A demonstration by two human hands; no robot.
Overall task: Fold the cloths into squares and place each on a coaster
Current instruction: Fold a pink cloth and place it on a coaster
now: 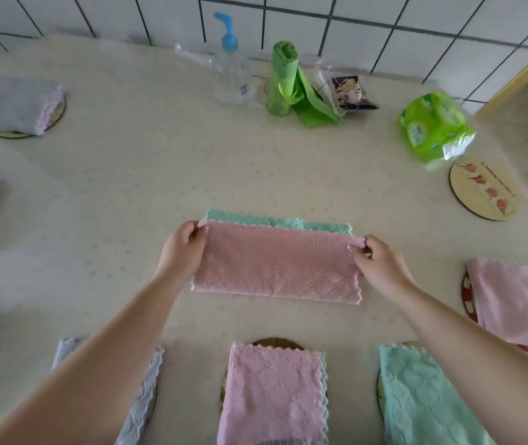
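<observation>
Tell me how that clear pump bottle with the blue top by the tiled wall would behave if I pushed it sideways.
The pump bottle stands tall and narrow, so a push near its blue top would probably tip it rather than slide it. It looks see-through and mostly empty, so likely light. If it fell rightward it could knock the green bag roll standing close beside it.

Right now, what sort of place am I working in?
Probably a home kitchen or utility counter. A white tiled wall backs a pale countertop, and a clear pump bottle, a green roll of bags and a green tissue pack stand along it.
</observation>
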